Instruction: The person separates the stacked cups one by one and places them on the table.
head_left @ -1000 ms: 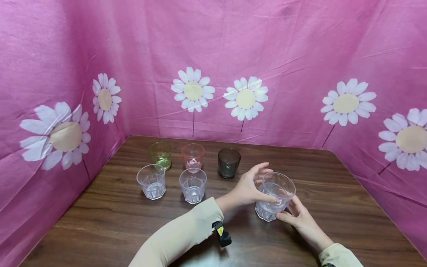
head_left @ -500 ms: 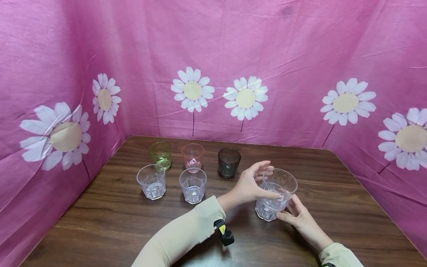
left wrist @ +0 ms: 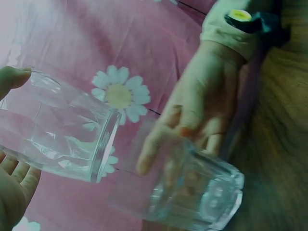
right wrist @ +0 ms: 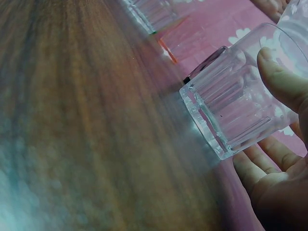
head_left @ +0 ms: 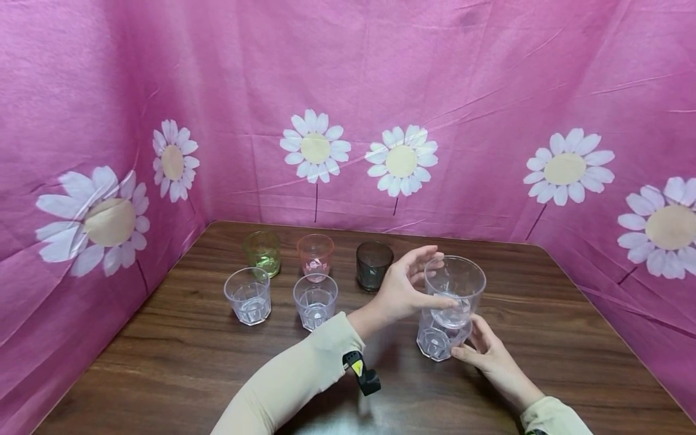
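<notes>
My left hand [head_left: 396, 293] grips a clear tumbler [head_left: 457, 278], thumb on the near side and fingers at the far side. Directly below it stands a second clear tumbler [head_left: 433, 343] on the table, held low on its right side by my right hand [head_left: 493, 361]. In the left wrist view a gap shows between the raised tumbler [left wrist: 57, 127] and the lower tumbler [left wrist: 211, 192]. The right wrist view has the thumb and fingers of my right hand [right wrist: 284, 168] around the lower tumbler [right wrist: 236, 98], whose base is near the wood.
Two more clear tumblers, one at the left [head_left: 249, 302] and one nearer the middle [head_left: 315, 305], stand on the wooden table [head_left: 163, 362]. Behind them are a green tumbler [head_left: 263, 257], a pink tumbler [head_left: 315, 257] and a dark grey tumbler [head_left: 373, 269]. A pink flowered cloth [head_left: 348, 72] surrounds the table.
My left hand has lifted its tumbler upward, from nested inside the lower one to above it. My right hand and the lower tumbler have stayed in place.
</notes>
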A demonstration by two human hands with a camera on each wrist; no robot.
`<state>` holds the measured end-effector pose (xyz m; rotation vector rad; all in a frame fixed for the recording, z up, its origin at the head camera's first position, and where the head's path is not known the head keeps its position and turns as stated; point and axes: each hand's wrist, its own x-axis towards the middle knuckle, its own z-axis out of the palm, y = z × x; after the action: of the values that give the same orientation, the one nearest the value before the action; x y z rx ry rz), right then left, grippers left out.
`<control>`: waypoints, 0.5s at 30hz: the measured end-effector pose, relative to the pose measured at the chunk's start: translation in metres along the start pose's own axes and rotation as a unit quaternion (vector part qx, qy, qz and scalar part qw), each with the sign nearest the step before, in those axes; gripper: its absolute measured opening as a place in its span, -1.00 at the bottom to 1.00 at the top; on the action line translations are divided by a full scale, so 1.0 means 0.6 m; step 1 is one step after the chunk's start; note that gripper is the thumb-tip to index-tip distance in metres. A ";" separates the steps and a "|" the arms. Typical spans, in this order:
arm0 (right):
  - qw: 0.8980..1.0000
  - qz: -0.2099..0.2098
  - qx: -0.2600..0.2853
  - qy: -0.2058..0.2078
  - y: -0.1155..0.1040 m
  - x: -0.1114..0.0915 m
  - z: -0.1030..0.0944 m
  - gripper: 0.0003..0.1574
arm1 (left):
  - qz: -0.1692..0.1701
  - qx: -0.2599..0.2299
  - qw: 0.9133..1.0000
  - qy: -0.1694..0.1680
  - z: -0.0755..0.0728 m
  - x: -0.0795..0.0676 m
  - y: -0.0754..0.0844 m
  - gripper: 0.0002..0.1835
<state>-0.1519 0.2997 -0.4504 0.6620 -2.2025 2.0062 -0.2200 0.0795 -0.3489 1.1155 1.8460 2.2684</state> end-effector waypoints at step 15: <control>0.998 -0.054 -0.022 -0.025 0.000 0.003 -0.005 -0.10 | 0.017 0.029 0.997 0.076 -0.067 -0.014 0.020 -0.07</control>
<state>-0.1538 0.3019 -0.4495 0.8147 -2.1815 1.9041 -0.2296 0.0380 -0.3450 1.0166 1.9736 2.3951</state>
